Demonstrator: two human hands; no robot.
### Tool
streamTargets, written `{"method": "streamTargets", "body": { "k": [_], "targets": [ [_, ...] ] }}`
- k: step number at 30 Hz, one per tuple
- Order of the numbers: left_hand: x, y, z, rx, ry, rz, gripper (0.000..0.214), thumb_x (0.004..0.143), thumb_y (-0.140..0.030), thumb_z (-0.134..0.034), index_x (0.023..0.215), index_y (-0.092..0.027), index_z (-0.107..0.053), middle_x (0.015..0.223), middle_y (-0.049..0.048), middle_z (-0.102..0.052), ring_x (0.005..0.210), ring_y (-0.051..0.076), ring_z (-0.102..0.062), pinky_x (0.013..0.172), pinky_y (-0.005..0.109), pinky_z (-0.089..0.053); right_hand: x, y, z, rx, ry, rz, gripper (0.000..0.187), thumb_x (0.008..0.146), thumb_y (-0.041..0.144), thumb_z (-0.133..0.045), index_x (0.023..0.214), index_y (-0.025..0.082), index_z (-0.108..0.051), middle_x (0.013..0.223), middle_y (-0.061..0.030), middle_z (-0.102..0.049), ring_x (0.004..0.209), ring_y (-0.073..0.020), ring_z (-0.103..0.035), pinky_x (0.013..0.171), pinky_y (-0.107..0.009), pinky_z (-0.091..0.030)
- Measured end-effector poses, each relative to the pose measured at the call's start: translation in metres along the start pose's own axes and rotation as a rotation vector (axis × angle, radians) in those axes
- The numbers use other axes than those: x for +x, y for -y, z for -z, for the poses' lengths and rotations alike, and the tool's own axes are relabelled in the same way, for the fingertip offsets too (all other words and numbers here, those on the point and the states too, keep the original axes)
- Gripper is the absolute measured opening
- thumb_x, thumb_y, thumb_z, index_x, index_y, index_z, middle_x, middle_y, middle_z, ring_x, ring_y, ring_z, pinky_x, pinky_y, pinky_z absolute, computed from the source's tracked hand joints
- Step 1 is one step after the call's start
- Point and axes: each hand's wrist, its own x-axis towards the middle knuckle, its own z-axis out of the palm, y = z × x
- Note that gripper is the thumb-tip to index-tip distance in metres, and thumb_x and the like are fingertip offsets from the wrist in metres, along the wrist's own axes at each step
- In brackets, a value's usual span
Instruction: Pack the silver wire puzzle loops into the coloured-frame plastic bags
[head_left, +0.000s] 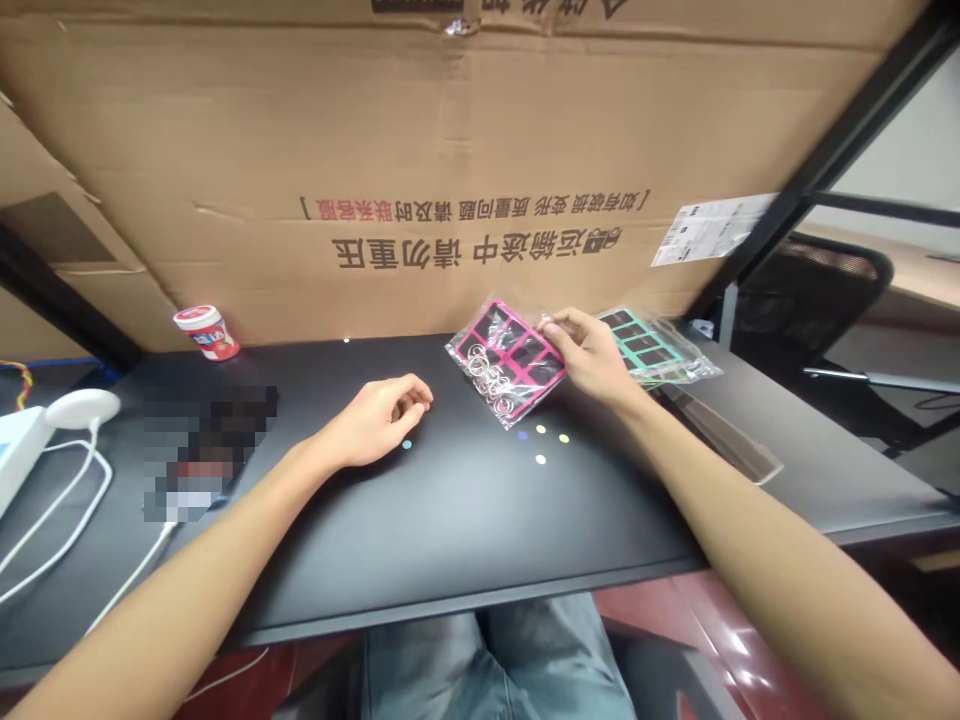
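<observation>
My right hand (pixel 592 355) pinches the upper right edge of a clear plastic bag (pixel 506 362). Inside the bag are a pink-framed grid piece and several silvery metal rings, gathered toward its lower left. My left hand (pixel 382 418) rests on the dark table with fingers loosely curved, a gap between thumb and fingers, and nothing visible in it. A small teal disc (pixel 406 444) lies just below its thumb. Between the hands, nearer the bag, lie a blue disc (pixel 523 435), yellow discs (pixel 564 438) and a pale disc (pixel 541 460).
Behind the right hand lies another clear bag with a green-framed grid (pixel 645 340); a flat clear-edged piece (pixel 720 435) is beside it. A red-and-white tub (pixel 206 332), a pixelated item (pixel 214 450) and white cables (pixel 97 500) are at left. A cardboard wall (pixel 450 120) closes the back.
</observation>
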Motion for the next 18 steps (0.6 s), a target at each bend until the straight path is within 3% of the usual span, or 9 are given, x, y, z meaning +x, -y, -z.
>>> {"method": "streamTargets", "body": {
  "k": [5, 9, 13, 16, 18],
  "targets": [
    [0.003, 0.001, 0.0, -0.096, -0.028, 0.099, 0.044, 0.104, -0.051, -0.062, 0.134, -0.021, -0.07, 0.127, 0.0115, -0.078, 0.104, 0.024, -0.074, 0.088, 0.037, -0.06, -0.012, 0.026, -0.027, 0.198, 0.007, 0.02, 0.037, 0.1, 0.063, -0.069, 0.1, 0.026, -0.066, 0.095, -0.0033, -0.074, 0.084, -0.0208, -0.07, 0.078, -0.036, -0.059],
    [0.007, -0.001, -0.003, -0.384, -0.006, 0.052, 0.046, 0.105, -0.053, -0.062, 0.139, -0.022, -0.069, 0.138, 0.0126, -0.075, 0.124, 0.028, -0.072, 0.106, 0.043, -0.059, -0.021, 0.032, -0.045, 0.252, 0.048, -0.024, 0.036, 0.102, 0.062, -0.065, 0.103, 0.026, -0.063, 0.099, -0.0038, -0.074, 0.085, -0.0205, -0.07, 0.078, -0.036, -0.06],
    [0.009, 0.0, -0.006, -0.634, -0.068, 0.091, 0.046, 0.104, -0.055, -0.067, 0.131, -0.018, -0.07, 0.124, 0.012, -0.079, 0.109, 0.026, -0.076, 0.102, 0.043, -0.062, -0.027, 0.025, -0.055, 0.18, 0.201, -0.039, 0.03, 0.098, 0.047, -0.072, 0.115, 0.023, -0.064, 0.11, -0.0078, -0.076, 0.095, -0.0222, -0.073, 0.083, -0.038, -0.062],
    [0.009, 0.002, -0.007, -0.711, -0.149, 0.14, 0.047, 0.103, -0.057, -0.068, 0.126, -0.017, -0.07, 0.108, 0.0096, -0.08, 0.091, 0.022, -0.077, 0.092, 0.041, -0.066, -0.029, 0.025, -0.053, 0.027, 0.15, 0.004, 0.045, 0.087, 0.034, -0.08, 0.126, 0.023, -0.063, 0.12, -0.0104, -0.074, 0.097, -0.0226, -0.072, 0.081, -0.037, -0.062],
    [0.009, 0.003, -0.007, -0.716, -0.169, 0.159, 0.047, 0.102, -0.058, -0.069, 0.128, -0.018, -0.07, 0.103, 0.0082, -0.08, 0.086, 0.021, -0.077, 0.086, 0.039, -0.067, -0.029, 0.03, -0.05, -0.075, 0.121, 0.057, 0.041, 0.085, 0.029, -0.08, 0.122, 0.022, -0.065, 0.113, -0.0085, -0.074, 0.087, -0.0208, -0.069, 0.076, -0.036, -0.06]
  ]
}}
